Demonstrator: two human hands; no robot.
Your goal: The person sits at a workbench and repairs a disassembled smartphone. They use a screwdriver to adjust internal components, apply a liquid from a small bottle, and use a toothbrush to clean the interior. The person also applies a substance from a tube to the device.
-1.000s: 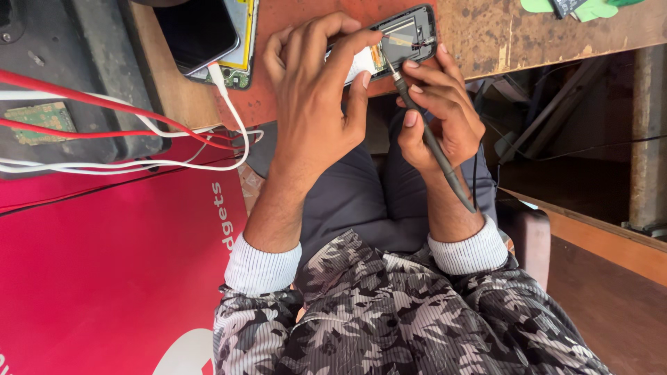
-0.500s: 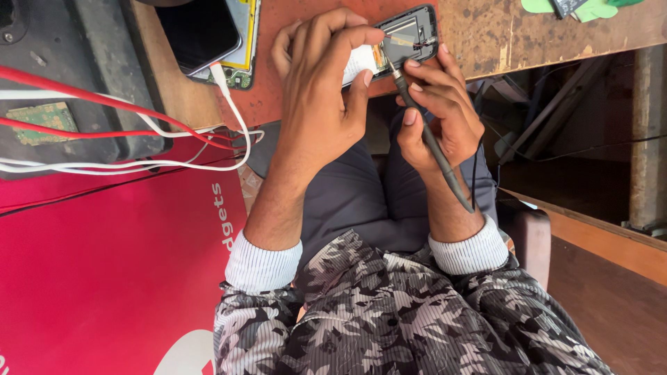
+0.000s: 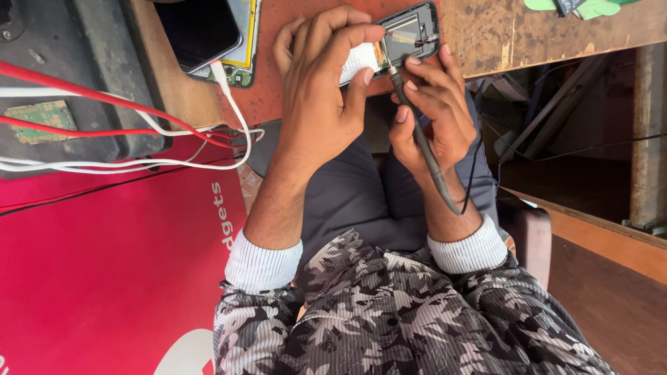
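Barely shifted since earlier, left hand [image 3: 316, 104] grips opened phone [image 3: 410, 31] at twelve o'clock while right hand [image 3: 431, 114] pinches soldering iron [image 3: 424, 149], mid-joint; steady tip contact needed.

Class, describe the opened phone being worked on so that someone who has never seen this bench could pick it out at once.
Start at the worn brown wooden workbench and follow its near edge to the person's two hands. The small dark opened phone sits there, steadied by the left hand, while the right hand puts a thin grey soldering iron to it. Unlike the larger black-screened phone further left, its insides are exposed.
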